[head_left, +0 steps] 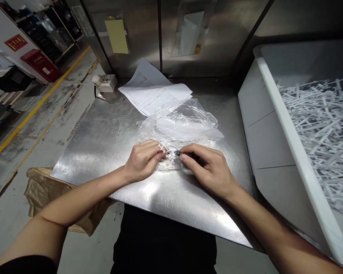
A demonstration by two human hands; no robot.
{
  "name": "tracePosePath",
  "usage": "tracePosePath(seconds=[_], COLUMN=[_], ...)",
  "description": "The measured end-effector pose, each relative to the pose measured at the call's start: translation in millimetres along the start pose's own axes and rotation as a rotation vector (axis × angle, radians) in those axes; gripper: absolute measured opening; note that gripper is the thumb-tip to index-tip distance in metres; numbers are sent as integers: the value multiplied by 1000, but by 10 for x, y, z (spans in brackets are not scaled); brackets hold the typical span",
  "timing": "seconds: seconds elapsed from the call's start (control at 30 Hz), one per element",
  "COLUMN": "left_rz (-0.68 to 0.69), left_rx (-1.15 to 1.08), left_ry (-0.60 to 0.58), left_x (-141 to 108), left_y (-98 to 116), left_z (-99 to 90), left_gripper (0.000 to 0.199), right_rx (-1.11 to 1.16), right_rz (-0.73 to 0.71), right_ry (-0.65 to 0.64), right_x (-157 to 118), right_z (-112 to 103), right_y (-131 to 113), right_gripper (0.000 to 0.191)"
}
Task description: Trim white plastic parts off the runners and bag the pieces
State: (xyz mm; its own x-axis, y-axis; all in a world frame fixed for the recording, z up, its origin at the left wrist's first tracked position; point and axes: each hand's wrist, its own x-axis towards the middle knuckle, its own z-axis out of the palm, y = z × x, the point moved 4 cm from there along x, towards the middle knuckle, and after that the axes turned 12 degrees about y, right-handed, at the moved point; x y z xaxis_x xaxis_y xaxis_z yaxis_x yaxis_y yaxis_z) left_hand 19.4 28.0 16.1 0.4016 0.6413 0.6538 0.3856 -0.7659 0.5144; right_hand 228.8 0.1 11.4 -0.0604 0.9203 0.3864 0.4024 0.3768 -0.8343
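Near the middle of the metal table, my left hand (144, 160) pinches a small white plastic piece (163, 146) with short crossing branches. My right hand (210, 167) is closed around a small dark tool (177, 153), whose tip is at the right side of the white piece. Most of the tool is hidden by the fingers. Just beyond and under both hands lies a crumpled clear plastic bag (185, 121); small bits show in its near part, too small to tell apart.
Printed papers (154, 89) lie behind the bag on the metal table (103, 133). A power socket (107, 83) sits at the back left corner. On the right stands a large white bin (286, 114) of white plastic pieces (322, 125). Brown paper (45, 190) is below left.
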Motion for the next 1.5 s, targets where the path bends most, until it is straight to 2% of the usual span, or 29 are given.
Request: tracePosePath(seconds=[0.3,0.47,0.67,0.83,1.07,1.3,1.5], left_rz=[-36,-87,56,87,23,9,64], left_rx=[-32,24,238,296,211,189,236], left_ry=[-23,-69,6,9,-42,-43,-19], left_x=[4,-11,-28,-28,-42,-43,-49], left_y=[1,-16,42,52,-8,-23,0], left_z=[11,31,36,51,71,65,56], left_gripper=[31,31,27,28,28,27,26], right_rx=[-23,-34,-23,-43,-69,-4,56], right_rz=[-19,102,204,229,204,167,113], right_ry=[-18,-66,-59,-62,-67,-5,-88], right_x=[0,-3,-9,-15,-29,-37,-59], right_z=[0,22,47,57,67,35,62], right_y=[-23,-3,49,46,27,-4,-59], right_gripper=[13,20,25,27,26,21,20])
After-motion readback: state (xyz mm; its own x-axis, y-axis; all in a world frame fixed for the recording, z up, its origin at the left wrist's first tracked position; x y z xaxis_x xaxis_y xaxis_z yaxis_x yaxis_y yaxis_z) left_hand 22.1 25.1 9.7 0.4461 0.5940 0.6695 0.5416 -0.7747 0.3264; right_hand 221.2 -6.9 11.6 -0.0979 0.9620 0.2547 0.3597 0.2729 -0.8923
